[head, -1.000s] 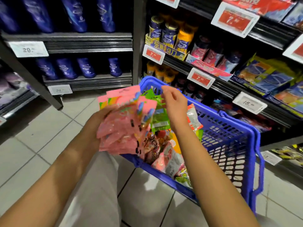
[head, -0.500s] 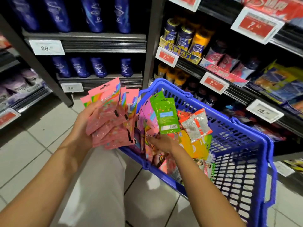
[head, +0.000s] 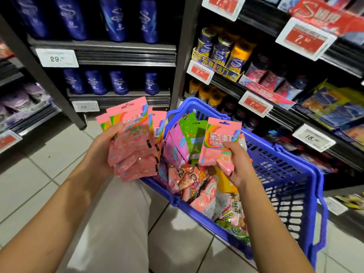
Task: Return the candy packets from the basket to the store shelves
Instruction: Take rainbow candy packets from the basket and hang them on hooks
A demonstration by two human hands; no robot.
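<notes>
Between store shelves, above a tiled floor, your left hand at nine o'clock grips a fanned stack of pink candy packets, fingers curled round its left edge. Your right hand, near the centre, pinches a single pink packet by its lower part, holding it upright over the blue basket. More candy packets, pink, green and yellow, lie piled inside the basket at five o'clock. Dark shelves with red price tags run along three o'clock; blue bottles stand at twelve o'clock.
</notes>
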